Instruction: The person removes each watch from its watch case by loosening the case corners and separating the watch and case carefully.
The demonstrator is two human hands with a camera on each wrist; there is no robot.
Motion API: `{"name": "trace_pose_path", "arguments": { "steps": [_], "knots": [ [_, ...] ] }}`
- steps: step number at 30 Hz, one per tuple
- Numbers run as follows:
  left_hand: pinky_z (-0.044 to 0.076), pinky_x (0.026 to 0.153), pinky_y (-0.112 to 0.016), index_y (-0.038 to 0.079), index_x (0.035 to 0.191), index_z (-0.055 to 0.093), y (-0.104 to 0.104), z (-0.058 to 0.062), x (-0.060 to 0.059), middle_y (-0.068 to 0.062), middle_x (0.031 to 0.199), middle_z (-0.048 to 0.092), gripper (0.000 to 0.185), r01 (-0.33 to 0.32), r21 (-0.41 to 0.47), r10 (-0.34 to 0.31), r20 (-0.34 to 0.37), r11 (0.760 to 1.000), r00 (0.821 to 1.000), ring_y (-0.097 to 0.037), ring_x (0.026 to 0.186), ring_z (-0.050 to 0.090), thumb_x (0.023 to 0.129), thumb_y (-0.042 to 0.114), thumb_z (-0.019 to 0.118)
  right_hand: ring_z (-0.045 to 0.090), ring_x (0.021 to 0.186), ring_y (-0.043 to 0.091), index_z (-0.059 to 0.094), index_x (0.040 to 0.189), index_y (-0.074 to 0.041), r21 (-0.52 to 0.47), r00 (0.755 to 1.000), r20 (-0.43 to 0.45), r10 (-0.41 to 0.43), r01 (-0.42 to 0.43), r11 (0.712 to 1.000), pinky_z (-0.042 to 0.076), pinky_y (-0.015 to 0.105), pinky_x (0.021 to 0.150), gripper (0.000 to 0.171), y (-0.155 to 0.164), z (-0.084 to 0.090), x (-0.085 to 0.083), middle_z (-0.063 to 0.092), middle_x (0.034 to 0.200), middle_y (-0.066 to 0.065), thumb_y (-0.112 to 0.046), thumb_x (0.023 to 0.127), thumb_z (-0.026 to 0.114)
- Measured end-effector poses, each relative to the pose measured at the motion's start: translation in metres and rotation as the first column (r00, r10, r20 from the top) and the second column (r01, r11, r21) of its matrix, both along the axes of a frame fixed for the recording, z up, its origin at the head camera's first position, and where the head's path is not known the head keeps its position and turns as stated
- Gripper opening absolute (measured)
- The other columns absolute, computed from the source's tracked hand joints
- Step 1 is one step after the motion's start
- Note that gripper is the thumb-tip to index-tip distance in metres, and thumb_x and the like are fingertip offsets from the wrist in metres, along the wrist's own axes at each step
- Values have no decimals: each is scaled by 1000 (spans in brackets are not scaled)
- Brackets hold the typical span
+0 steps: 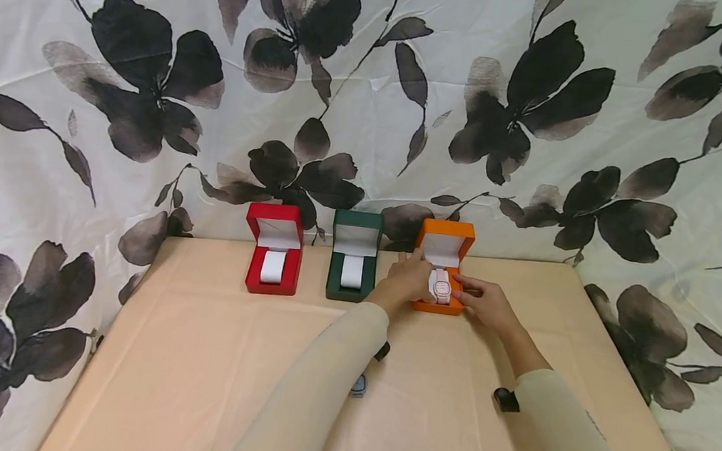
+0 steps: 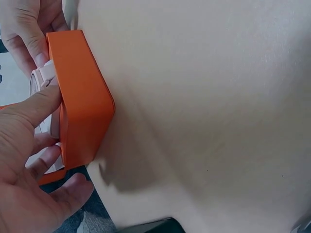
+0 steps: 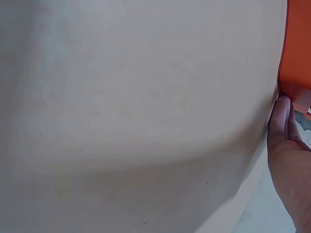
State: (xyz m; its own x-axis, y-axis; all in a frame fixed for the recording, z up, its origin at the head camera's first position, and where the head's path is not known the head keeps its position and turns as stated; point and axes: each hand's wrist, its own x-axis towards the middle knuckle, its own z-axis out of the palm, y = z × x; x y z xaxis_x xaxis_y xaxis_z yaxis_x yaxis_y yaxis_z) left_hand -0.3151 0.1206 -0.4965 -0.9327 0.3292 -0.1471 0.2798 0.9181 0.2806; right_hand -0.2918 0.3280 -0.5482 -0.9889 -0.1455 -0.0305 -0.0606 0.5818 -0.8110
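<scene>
- Left hand (image 1: 405, 279): I see its thumb and fingers pinching the white strap watch (image 1: 439, 286), pressing it onto the cushion of the open orange hinged watch box (image 1: 443, 250).
- Right hand (image 1: 488, 302): fingertips rest against the same box's right side and the watch; I cannot tell whether they grasp it.
- Progress, in my judgement: the orange box is being filled; the open red watch box (image 1: 274, 249) and the open dark green watch box (image 1: 354, 256) show only bare white cushions.
- All three stand in a row at the far edge of the beige-covered table (image 1: 194, 368).
</scene>
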Motion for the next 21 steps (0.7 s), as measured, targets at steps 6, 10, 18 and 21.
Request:
{"name": "trace_pose_path", "arguments": {
  "steps": [6,10,18,21],
  "knots": [
    [52,101,-37,18,130,68,0,-3,2,-1,136,46,61,-9,29,10,-30,1000,1000,-25,121,42,79,46,88,62,108,27,56,147,-5,-21,1000,6,4,-4,1000,51,8,80,53,-2,2,2,60,140,27,-25,100,69],
    [52,98,-35,17,131,67,-1,-4,3,0,136,45,61,-6,50,8,-37,999,999,-24,120,43,80,45,87,63,106,25,56,147,-5,-23,1000,2,5,-5,1000,51,8,79,52,-2,0,2,61,139,27,-23,100,69],
    [53,95,-32,16,133,65,-2,-6,3,0,136,44,64,6,80,-2,-49,997,999,-23,118,44,79,42,88,62,108,27,56,148,-6,-31,1000,17,-8,9,999,51,8,79,52,-3,2,4,60,140,27,-22,100,69],
    [54,96,-33,17,135,63,-2,-8,3,-1,139,44,66,14,94,-9,-52,995,999,-23,119,44,79,41,88,62,109,28,55,148,-6,-26,1000,21,-4,4,1000,51,8,80,52,-3,3,4,60,140,27,-22,101,68]
  ]
}}
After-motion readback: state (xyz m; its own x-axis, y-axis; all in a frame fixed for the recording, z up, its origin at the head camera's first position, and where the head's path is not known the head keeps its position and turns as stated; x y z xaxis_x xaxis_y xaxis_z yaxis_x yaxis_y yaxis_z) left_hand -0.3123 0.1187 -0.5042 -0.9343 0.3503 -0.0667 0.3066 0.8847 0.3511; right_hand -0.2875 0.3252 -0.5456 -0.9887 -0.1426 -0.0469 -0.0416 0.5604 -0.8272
